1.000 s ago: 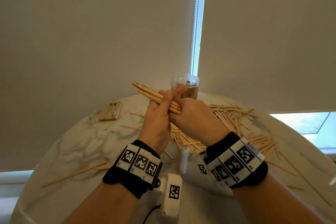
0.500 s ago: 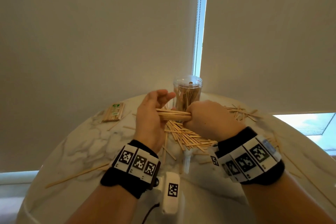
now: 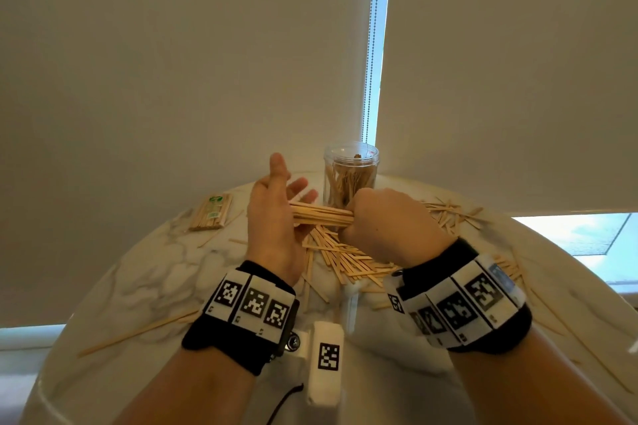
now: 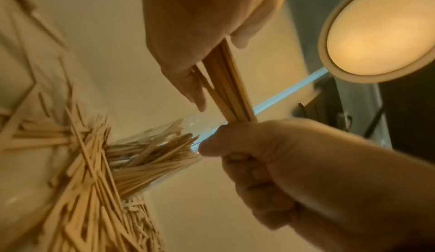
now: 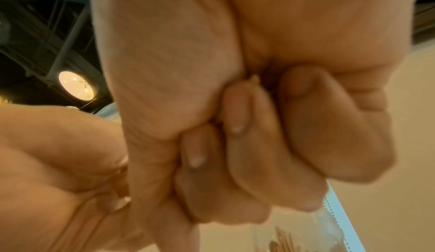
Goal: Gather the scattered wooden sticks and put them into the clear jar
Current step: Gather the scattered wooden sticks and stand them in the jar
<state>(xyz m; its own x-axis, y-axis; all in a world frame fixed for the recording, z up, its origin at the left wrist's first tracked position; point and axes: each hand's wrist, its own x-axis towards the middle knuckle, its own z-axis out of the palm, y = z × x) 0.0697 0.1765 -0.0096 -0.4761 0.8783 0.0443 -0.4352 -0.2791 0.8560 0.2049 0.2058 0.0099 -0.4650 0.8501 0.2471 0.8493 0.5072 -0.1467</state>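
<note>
A bundle of wooden sticks (image 3: 322, 215) lies level above the table, in front of the clear jar (image 3: 350, 179), which stands upright and holds many sticks. My right hand (image 3: 383, 221) grips the bundle's right end in a fist; the right wrist view shows its fingers (image 5: 237, 140) curled tight. My left hand (image 3: 276, 210) has its fingers spread straight, palm against the bundle's left end. In the left wrist view the bundle (image 4: 226, 88) runs from the left palm to the right fist (image 4: 270, 153). A heap of loose sticks (image 3: 345, 257) lies on the table under both hands.
The round marble table (image 3: 145, 283) carries a wrapped pack of sticks (image 3: 211, 211) at the back left, long single sticks (image 3: 138, 333) at the front left and more loose sticks (image 3: 448, 214) at the right. A roller blind hangs right behind the jar.
The bundle has swung from a slant to level and come lower. My left hand has let go of it and spread its fingers; the right hand keeps its grip.
</note>
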